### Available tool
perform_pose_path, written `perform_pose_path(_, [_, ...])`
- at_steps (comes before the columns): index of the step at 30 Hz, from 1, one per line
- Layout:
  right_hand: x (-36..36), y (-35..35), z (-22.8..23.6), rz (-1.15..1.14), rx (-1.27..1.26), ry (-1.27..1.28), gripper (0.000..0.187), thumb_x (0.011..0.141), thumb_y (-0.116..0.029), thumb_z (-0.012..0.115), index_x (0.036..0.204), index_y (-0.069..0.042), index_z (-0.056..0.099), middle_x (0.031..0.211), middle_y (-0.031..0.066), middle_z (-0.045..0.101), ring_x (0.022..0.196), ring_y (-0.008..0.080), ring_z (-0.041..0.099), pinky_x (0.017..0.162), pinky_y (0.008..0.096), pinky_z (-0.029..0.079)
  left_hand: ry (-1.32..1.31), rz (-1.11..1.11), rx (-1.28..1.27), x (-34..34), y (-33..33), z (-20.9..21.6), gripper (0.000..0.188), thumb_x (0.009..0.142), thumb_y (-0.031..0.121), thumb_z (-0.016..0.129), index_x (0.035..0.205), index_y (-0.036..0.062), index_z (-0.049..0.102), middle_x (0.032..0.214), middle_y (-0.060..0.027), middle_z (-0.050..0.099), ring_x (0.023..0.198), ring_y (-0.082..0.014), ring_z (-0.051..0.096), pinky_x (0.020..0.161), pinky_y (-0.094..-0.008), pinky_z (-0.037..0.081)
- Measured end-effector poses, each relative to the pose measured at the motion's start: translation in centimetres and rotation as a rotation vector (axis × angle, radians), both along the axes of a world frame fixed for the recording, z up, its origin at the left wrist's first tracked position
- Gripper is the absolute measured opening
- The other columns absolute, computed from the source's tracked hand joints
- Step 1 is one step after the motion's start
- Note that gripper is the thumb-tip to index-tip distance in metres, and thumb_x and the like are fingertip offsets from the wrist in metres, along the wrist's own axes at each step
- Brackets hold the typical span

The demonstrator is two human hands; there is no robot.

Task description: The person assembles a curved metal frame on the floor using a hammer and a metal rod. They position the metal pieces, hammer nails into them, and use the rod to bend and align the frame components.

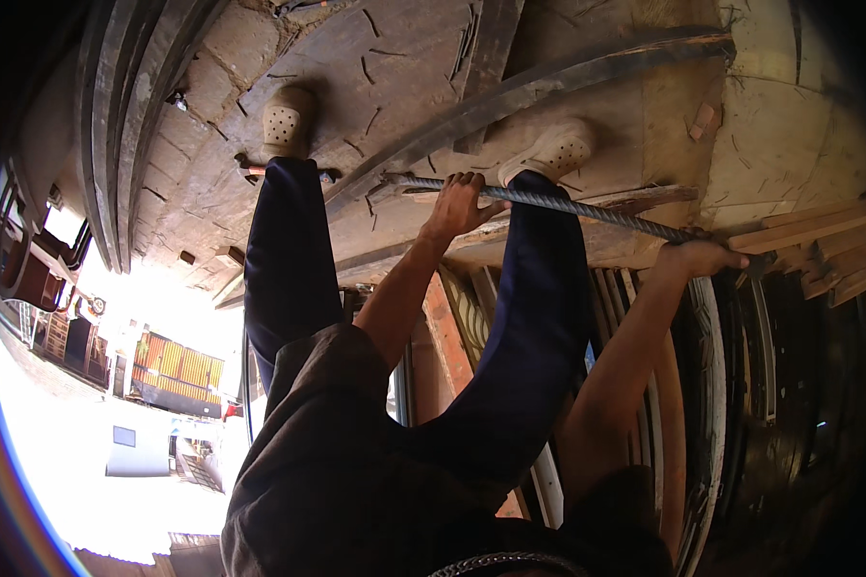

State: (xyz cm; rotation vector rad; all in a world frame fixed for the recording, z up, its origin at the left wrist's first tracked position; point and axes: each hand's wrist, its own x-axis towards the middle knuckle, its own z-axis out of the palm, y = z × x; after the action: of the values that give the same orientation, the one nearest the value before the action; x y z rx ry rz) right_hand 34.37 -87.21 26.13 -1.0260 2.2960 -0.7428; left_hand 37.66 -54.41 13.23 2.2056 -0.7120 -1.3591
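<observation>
A long ribbed steel bar (587, 207) runs from the centre down to the right, just above the dusty floor. My left hand (460, 204) is closed around the bar near its left end. My right hand (700, 258) grips the same bar further right, next to a stack of wooden planks (808, 238). Both forearms reach up into the picture from my bent-over body. My feet in beige perforated clogs (553, 149) stand on the floor beyond the bar, and my legs are in dark blue trousers (539, 317).
A long curved flat metal strip (548, 82) lies across the cracked floor, with small nails scattered around it. Curved dark metal bars (115, 125) lie at the left. More curved strips and boards (712, 385) are stacked at the right. A bright street shows at lower left.
</observation>
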Motion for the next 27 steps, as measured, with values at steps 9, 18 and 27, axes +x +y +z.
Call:
perform_pose_path(9, [-2.0,3.4,5.2,0.253,0.036,-0.792,0.082,0.08,-0.085,0.01,0.063,-0.016,0.051,0.052,-0.0014,0.036,0.048,0.0123,0.037,0.052,0.0276,0.036,-0.093,0.083,-0.075,0.4,2.2,-1.2,0.036,0.077,0.021,0.072,0.1,0.0015,0.052,0.097,-0.0158,0.056,0.099,-0.0355,0.053,0.09,-0.0459,0.041])
perform_pose_path(18, [2.1,-1.7,-2.8,0.138,0.141,-0.56,0.072,0.086,-0.08,0.005,0.068,-0.015,0.031,0.055,-0.0025,0.024,0.05,0.0123,0.023,0.051,0.0251,0.031,-0.171,0.088,0.028,0.7,1.1,-2.8,0.048,0.084,0.034,0.07,0.114,0.0009,0.052,0.111,-0.0212,0.053,0.107,-0.0386,0.052,0.093,-0.0467,0.041])
perform_pose_path(27, [3.3,-9.0,-20.6,0.116,0.305,-0.477,0.081,0.089,-0.077,0.011,0.092,-0.002,0.04,0.07,0.0033,0.029,0.054,0.0152,0.026,0.054,0.0307,0.031,-0.399,0.219,0.283,0.3,2.4,-8.7,0.097,0.071,0.031,0.082,0.143,0.0009,0.025,0.135,-0.0236,0.043,0.127,-0.0394,0.041,0.112,-0.0502,0.026])
